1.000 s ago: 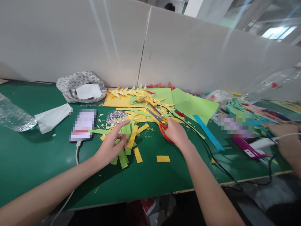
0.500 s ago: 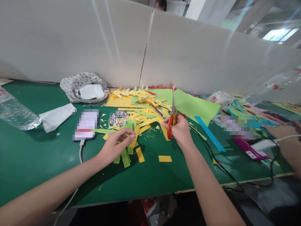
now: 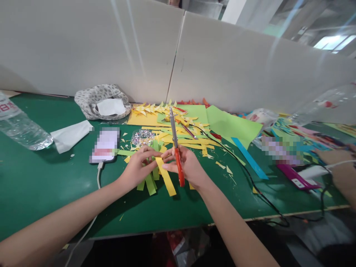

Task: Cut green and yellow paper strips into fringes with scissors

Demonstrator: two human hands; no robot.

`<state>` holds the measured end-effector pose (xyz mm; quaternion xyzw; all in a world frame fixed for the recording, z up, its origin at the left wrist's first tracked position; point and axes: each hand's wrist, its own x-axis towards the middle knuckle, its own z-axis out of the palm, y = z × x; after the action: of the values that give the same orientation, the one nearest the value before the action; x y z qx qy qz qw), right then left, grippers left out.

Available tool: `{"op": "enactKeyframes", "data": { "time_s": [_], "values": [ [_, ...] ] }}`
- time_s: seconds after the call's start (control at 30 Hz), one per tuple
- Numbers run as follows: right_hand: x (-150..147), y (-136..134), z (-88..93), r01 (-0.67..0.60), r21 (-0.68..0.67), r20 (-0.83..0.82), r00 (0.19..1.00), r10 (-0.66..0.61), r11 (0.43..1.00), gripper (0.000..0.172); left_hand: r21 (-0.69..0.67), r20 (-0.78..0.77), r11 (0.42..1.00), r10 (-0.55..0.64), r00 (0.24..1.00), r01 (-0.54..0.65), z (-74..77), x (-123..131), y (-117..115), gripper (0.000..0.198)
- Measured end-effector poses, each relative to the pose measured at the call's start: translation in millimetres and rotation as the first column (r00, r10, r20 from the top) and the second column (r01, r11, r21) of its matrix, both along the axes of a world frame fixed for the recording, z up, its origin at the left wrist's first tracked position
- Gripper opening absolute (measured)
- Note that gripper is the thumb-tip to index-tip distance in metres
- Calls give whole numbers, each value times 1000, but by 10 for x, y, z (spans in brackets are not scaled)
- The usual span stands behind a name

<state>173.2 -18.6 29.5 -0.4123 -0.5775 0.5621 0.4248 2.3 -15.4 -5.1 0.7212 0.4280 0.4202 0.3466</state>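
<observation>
My left hand (image 3: 140,165) is closed, its thumb and fingers pinching the upper end of a yellow paper strip (image 3: 167,180). That strip slants down over the table. My right hand (image 3: 189,167) grips red-handled scissors (image 3: 180,168), blades pointing up and away from me. Its fingertips meet the left ones at the top of the strip; whether they also pinch it I cannot tell. Cut green strips (image 3: 150,184) lie partly under my left hand. Beyond the hands are more yellow strips (image 3: 191,141), small scraps and a round clear container of shiny bits (image 3: 143,137).
A phone (image 3: 104,144) on a white cable, white tissue (image 3: 72,135) and water bottle (image 3: 25,126) are at left. A yellow glue gun (image 3: 180,119), green paper (image 3: 232,126), blue strip (image 3: 249,157) and black cord (image 3: 247,174) lie right. Another person's hand (image 3: 336,161) is far right.
My right hand has moved left with the scissors and now meets my left hand at the yellow strip. The loose yellow pieces near the front edge are covered or shifted.
</observation>
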Motion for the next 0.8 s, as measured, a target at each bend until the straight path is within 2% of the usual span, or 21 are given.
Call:
{"op": "enactKeyframes", "data": {
  "time_s": [0.13,0.23,0.53,0.63,0.8],
  "values": [
    [17,28,-18,91,33,-33,995,-90,995,33,12,-12,999,37,999,-37,3,-4,19,16],
    [82,83,-52,173,20,-97,981,-170,985,37,-12,-33,999,47,998,-47,17,3,17,20],
    [139,144,-83,205,-70,-292,931,-217,976,42,-46,-138,996,73,988,-80,32,3,25,21],
    [86,135,-126,203,-40,-295,933,-205,978,44,-35,-66,997,68,996,-70,55,11,15,20],
    [-50,58,-139,259,68,-171,954,-245,963,44,-32,48,999,-19,999,21,106,26,-36,22]
  ]
}}
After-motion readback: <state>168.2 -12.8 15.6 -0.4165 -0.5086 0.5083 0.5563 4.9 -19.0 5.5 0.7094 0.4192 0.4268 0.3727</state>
